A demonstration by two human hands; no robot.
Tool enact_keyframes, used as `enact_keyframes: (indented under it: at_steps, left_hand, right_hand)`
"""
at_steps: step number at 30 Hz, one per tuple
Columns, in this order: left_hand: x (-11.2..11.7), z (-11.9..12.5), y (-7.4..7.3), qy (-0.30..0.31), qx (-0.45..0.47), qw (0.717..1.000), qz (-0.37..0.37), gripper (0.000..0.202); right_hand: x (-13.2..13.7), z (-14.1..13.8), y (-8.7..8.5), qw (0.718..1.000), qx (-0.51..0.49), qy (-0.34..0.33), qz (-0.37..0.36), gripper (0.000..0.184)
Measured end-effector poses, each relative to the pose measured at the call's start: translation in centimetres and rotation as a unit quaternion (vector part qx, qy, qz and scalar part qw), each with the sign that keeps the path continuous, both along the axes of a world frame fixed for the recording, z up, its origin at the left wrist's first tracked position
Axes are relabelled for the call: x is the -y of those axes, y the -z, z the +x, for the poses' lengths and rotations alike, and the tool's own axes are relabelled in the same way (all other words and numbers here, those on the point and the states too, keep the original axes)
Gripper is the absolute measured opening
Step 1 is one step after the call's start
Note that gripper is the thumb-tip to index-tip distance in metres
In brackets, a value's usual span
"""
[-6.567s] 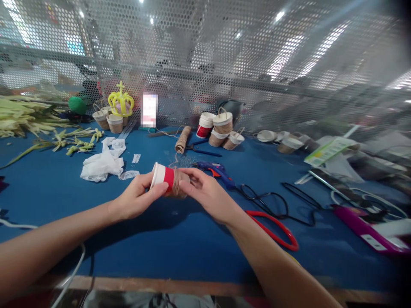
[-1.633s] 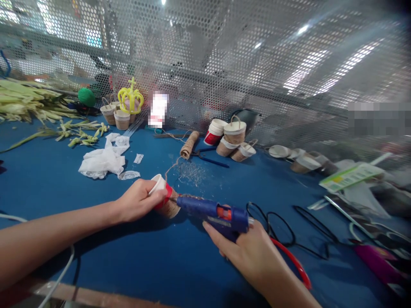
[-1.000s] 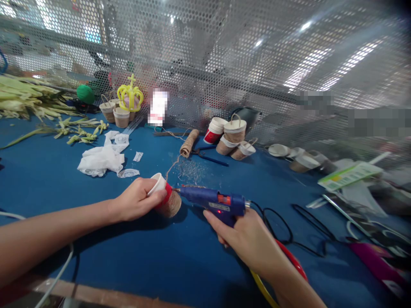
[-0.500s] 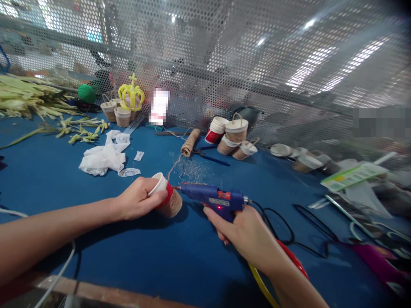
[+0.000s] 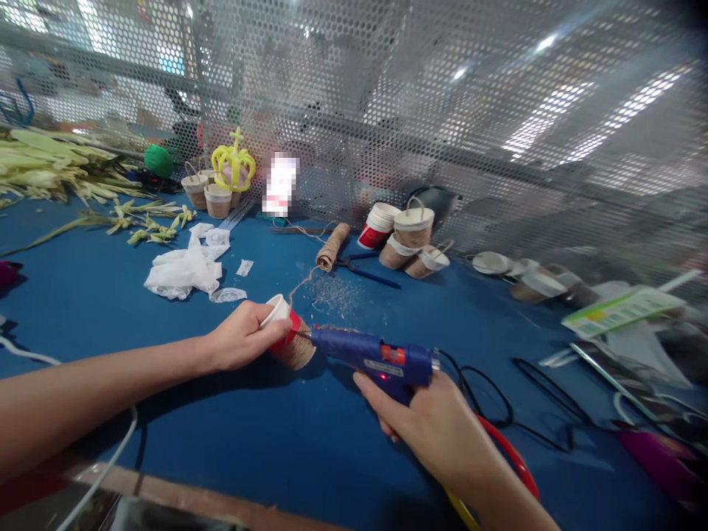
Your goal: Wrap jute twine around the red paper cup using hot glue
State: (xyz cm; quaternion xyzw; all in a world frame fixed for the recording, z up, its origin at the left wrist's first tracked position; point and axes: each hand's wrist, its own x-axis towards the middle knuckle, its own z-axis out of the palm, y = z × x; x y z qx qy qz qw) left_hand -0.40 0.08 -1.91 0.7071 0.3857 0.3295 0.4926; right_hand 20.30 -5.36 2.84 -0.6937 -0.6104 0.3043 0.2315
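The left hand [image 5: 240, 338] grips a cup [image 5: 295, 352]. The right hand [image 5: 428, 413] clasps a glue gun [image 5: 369, 352] pointed at it. Beyond the hands lies twine [image 5: 333, 246].

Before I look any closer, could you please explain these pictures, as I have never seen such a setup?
There is no machine here: these are a person's bare hands, seen by a camera on that person's head, looking forward and down. The left hand holds a red-and-white cup partly wrapped in twine; the right hand holds a blue glue gun, its nozzle pointing at the cup. On the blue tabletop lie a twine roll and white lace fabric, with twine-wrapped buckets farther back.
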Motion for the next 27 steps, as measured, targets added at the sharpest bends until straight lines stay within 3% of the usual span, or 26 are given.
enact_keyframes:
  at_steps: [9, 13, 18, 27]
  left_hand:
    - [0.0, 0.0, -0.1, -0.012, 0.000, 1.000, -0.012, 0.033]
    - [0.1, -0.1, -0.1, 0.001, -0.022, 0.999, 0.048, 0.030]
    - [0.2, -0.1, -0.2, 0.013, -0.048, 0.989, 0.139, 0.028]
    - [0.2, 0.0, -0.6, 0.023, -0.063, 0.980, 0.188, 0.027]
  right_hand:
    - [0.9, -0.5, -0.1, 0.998, 0.022, -0.013, 0.059, 0.023]
    - [0.3, 0.0, -0.3, 1.000, 0.019, 0.003, 0.015, 0.025]
    - [-0.4, 0.3, -0.7, 0.999, 0.023, -0.035, 0.009, 0.035]
    - [-1.1, 0.5, -0.4, 0.997, 0.040, -0.070, 0.008, 0.035]
